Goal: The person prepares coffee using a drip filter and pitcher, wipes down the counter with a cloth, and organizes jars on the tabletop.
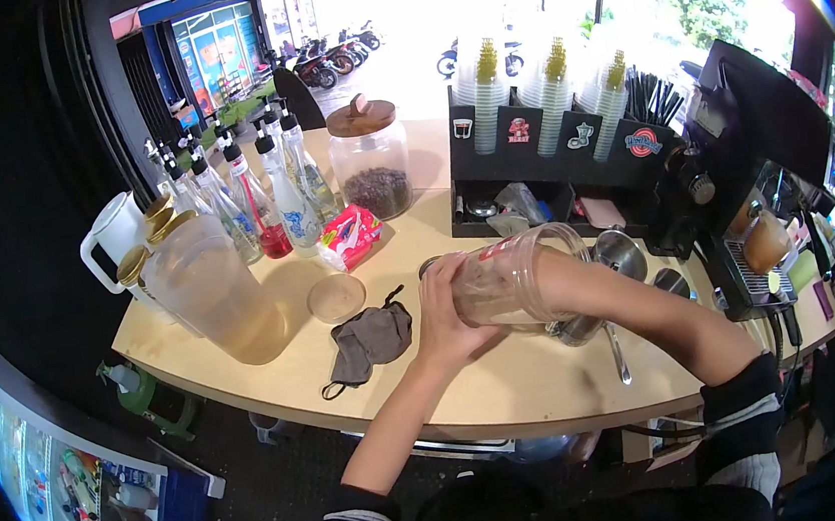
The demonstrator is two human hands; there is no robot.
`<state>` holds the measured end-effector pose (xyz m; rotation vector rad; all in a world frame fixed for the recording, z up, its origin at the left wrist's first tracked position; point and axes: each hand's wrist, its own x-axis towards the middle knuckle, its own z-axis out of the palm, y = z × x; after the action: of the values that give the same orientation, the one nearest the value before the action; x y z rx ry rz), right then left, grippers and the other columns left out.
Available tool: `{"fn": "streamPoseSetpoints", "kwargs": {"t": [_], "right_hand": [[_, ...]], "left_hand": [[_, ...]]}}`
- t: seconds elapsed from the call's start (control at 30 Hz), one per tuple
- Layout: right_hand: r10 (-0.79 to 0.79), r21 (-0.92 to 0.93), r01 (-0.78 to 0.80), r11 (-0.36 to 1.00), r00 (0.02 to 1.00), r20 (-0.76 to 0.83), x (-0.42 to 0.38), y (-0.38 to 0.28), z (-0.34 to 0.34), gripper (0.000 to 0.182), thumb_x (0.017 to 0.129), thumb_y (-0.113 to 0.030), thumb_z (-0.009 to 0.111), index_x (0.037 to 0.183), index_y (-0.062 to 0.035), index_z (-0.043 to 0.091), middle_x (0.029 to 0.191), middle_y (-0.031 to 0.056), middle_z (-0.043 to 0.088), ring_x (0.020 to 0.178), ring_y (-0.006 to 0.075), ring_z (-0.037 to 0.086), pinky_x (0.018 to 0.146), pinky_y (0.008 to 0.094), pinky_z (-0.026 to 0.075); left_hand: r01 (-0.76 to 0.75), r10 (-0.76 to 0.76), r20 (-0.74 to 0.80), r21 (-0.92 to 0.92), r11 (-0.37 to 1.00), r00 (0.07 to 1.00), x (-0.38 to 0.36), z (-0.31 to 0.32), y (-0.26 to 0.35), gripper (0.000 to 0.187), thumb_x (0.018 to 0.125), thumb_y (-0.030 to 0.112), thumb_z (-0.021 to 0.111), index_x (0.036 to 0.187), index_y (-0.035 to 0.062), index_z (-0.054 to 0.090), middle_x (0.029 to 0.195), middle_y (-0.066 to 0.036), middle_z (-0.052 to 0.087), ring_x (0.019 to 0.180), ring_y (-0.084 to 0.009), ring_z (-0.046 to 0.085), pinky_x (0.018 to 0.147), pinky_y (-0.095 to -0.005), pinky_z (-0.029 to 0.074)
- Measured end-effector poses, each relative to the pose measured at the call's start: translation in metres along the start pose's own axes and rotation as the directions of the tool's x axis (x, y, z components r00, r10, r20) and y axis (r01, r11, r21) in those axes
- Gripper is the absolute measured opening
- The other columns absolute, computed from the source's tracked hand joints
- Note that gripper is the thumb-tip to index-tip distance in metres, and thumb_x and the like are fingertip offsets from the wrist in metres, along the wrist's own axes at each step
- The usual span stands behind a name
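Note:
My left hand [445, 310] grips a clear plastic jar [502, 277] around its base end. The jar lies tipped sideways above the counter, its wide mouth facing right. Through that mouth goes my right hand [552, 283], inside up to the wrist or further; its fingers are not clear through the cloudy wall. Just left of my left hand lies a dark grey cloth face mask [373, 343], with a round lid [337, 297] behind it. Metal cups, one a steel pitcher [621, 253], stand behind my right forearm, and a spoon [619, 357] lies in front of it.
Pump bottles [290, 207], a plastic pitcher [215, 295], a red tissue pack [348, 237] and a wooden-lidded jar [374, 169] stand left. A black cup organizer [547, 143] is behind; an espresso machine [746, 274] stands right. The wooden counter [510, 382] has a curved front edge.

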<state>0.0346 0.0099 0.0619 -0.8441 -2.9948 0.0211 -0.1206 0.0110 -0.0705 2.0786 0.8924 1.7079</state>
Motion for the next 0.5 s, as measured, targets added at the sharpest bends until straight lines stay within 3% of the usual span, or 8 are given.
{"fn": "streamPoseSetpoints", "kwargs": {"t": [0.07, 0.37, 0.43, 0.47, 0.5], "right_hand": [[-0.004, -0.066, 0.007, 0.998, 0.999, 0.053, 0.0, -0.003, -0.001, 0.026, 0.071, -0.022, 0.065, 0.091, -0.0063, 0.065, 0.094, 0.0115, 0.067, 0.082, 0.0288, 0.065, 0.067, 0.0396, 0.053], [-0.042, 0.025, 0.044, 0.999, 0.995, -0.093, -0.005, -0.001, 0.002, 0.027, 0.073, -0.023, 0.063, 0.094, -0.0048, 0.064, 0.094, 0.0109, 0.067, 0.08, 0.029, 0.064, 0.067, 0.0398, 0.053], [0.092, 0.054, -0.095, 0.994, 0.994, 0.05, -0.006, -0.01, -0.013, 0.029, 0.075, -0.022, 0.063, 0.098, -0.0052, 0.064, 0.093, 0.0124, 0.066, 0.08, 0.0286, 0.064, 0.071, 0.0379, 0.052], [0.092, 0.054, -0.095, 0.994, 0.994, 0.05, -0.008, -0.002, -0.006, 0.029, 0.075, -0.022, 0.063, 0.098, -0.0052, 0.064, 0.093, 0.0124, 0.066, 0.08, 0.0286, 0.064, 0.071, 0.0379, 0.052], [-0.083, 0.018, 0.086, 0.996, 0.991, -0.103, -0.011, 0.012, 0.006, 0.03, 0.075, -0.021, 0.063, 0.1, -0.0044, 0.064, 0.095, 0.0138, 0.066, 0.081, 0.0291, 0.064, 0.073, 0.0374, 0.052]], "left_hand": [[-0.004, 0.004, 0.004, 0.017, 1.0, 1.0, 0.0, 0.0, 0.0, 0.102, 0.043, 0.015, 0.087, 0.133, 0.0091, 0.039, 0.129, -0.015, 0.044, 0.119, -0.037, 0.044, 0.101, -0.047, 0.037], [-0.041, 0.04, 0.023, 0.068, 0.997, 0.999, 0.001, -0.004, 0.004, 0.102, 0.045, 0.019, 0.087, 0.133, 0.0088, 0.038, 0.129, -0.015, 0.044, 0.119, -0.0371, 0.043, 0.101, -0.047, 0.036], [-0.043, 0.039, 0.036, 0.098, 0.994, 0.999, 0.001, -0.003, 0.001, 0.1, 0.045, 0.018, 0.084, 0.133, 0.0047, 0.037, 0.128, -0.018, 0.043, 0.121, -0.0356, 0.043, 0.103, -0.045, 0.036], [-0.043, 0.039, 0.036, 0.098, 0.994, 0.999, 0.001, -0.003, 0.001, 0.1, 0.045, 0.018, 0.084, 0.133, 0.0047, 0.037, 0.128, -0.018, 0.043, 0.121, -0.0356, 0.043, 0.103, -0.045, 0.036], [-0.028, 0.026, 0.027, 0.086, 0.996, 0.999, 0.0, -0.002, 0.0, 0.101, 0.044, 0.017, 0.083, 0.133, 0.0048, 0.037, 0.128, -0.017, 0.043, 0.121, -0.0355, 0.043, 0.103, -0.0448, 0.036]]}}
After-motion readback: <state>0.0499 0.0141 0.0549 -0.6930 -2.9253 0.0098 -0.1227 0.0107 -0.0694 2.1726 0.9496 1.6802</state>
